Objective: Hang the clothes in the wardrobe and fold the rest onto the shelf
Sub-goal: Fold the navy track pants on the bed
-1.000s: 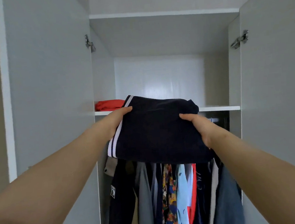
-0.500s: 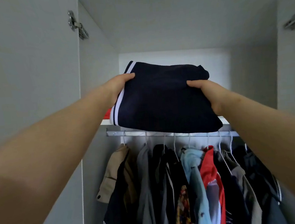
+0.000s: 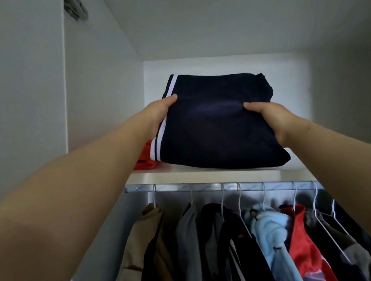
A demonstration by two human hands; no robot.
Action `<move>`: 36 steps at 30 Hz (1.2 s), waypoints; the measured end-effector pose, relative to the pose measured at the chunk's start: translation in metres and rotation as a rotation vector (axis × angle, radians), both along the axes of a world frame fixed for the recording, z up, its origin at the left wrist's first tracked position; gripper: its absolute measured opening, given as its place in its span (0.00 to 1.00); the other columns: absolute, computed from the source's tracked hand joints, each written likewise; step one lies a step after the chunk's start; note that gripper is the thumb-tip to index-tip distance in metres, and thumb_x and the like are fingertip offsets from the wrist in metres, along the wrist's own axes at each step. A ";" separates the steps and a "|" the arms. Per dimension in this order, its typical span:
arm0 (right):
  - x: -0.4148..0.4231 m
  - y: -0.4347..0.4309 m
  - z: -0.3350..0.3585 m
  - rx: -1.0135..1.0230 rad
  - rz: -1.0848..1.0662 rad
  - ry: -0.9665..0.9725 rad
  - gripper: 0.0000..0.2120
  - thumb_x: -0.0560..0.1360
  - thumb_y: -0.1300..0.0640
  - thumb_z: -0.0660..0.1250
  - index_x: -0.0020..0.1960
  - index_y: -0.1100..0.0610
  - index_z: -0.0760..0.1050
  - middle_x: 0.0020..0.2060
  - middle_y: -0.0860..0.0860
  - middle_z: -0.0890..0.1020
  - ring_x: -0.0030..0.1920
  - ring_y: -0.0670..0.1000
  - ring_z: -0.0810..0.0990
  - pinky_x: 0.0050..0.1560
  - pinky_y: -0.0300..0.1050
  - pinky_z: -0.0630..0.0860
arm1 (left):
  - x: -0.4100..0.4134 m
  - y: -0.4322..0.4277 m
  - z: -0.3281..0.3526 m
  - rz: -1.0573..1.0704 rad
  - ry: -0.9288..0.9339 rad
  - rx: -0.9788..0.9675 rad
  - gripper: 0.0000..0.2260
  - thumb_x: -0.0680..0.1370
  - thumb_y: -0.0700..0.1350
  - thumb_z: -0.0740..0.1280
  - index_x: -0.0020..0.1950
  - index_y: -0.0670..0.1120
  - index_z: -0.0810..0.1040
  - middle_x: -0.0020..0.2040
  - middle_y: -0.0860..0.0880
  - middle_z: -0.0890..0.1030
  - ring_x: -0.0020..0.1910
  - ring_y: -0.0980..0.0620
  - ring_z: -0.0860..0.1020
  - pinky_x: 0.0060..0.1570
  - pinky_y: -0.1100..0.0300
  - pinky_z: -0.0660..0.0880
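Since half a second back, the folded navy garment point(image 3: 219, 128) is sitting lower and further in: it was up in front of the opening, and now its near edge is lying right at the front lip of the shelf point(image 3: 205, 174) (can't tell if its full weight is down yet).

Counting stuff: two hands, both on that one bundle. The left hand point(image 3: 158, 117) is gripping its left side, thumb pressing on top and the other fingers tucked under, out of sight. The right hand point(image 3: 271, 120) is doing the same on the right side, thumb on top, fingers curling underneath. One red folded garment point(image 3: 145, 160) is lying on the shelf just left of the navy one, partly hiding behind the left wrist. One metal rail point(image 3: 206, 186) is running under the shelf, and I'm counting at least seven white wire hanger hooks point(image 3: 239, 188) on it, with the hanging clothes point(image 3: 267, 233) bunching together in tan, grey, black, light blue and red.

The navy piece is looking like a thick, squarish fold of dark fabric, with two white stripes running down its left edge and a thin navy line between them. Its far right corner is looking a bit lumpy.
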State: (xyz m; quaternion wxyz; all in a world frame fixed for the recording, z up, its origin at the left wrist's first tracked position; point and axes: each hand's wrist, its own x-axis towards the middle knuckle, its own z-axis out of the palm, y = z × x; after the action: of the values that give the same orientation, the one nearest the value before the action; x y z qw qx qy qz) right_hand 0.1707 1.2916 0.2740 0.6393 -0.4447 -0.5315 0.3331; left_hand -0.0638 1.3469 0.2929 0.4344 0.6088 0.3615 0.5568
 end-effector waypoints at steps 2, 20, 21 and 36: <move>0.006 0.016 -0.006 -0.061 -0.014 -0.023 0.13 0.73 0.52 0.68 0.55 0.56 0.76 0.42 0.52 0.84 0.38 0.51 0.83 0.31 0.39 0.76 | 0.005 0.015 -0.006 0.035 0.083 -0.039 0.12 0.79 0.54 0.61 0.50 0.46 0.77 0.42 0.51 0.81 0.38 0.55 0.79 0.38 0.62 0.74; 0.019 0.074 -0.012 -0.148 -0.037 -0.389 0.03 0.75 0.58 0.65 0.48 0.52 0.75 0.41 0.51 0.80 0.41 0.51 0.79 0.37 0.44 0.72 | 0.016 0.053 -0.013 0.302 0.784 0.267 0.16 0.77 0.45 0.65 0.65 0.50 0.72 0.66 0.48 0.72 0.55 0.55 0.70 0.55 0.66 0.63; 0.019 0.074 -0.013 -0.194 -0.044 -0.445 0.03 0.76 0.57 0.65 0.49 0.53 0.74 0.41 0.51 0.80 0.42 0.52 0.78 0.40 0.45 0.73 | 0.017 0.054 -0.015 0.319 0.890 0.261 0.15 0.77 0.46 0.65 0.64 0.49 0.73 0.65 0.49 0.72 0.57 0.54 0.71 0.57 0.65 0.63; 0.005 0.082 -0.009 -0.088 -0.334 -1.138 0.24 0.75 0.55 0.64 0.70 0.54 0.64 0.68 0.55 0.70 0.66 0.56 0.69 0.63 0.46 0.65 | 0.036 0.050 -0.012 0.427 1.496 0.331 0.16 0.80 0.51 0.58 0.65 0.48 0.75 0.66 0.48 0.72 0.63 0.48 0.71 0.61 0.55 0.67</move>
State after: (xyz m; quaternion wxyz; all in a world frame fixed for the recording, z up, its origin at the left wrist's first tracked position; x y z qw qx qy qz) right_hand 0.1762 1.3736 0.2650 0.2788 -0.6569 -0.6993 -0.0409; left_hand -0.0278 1.3968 0.2810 -0.1358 0.7954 0.5788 0.1180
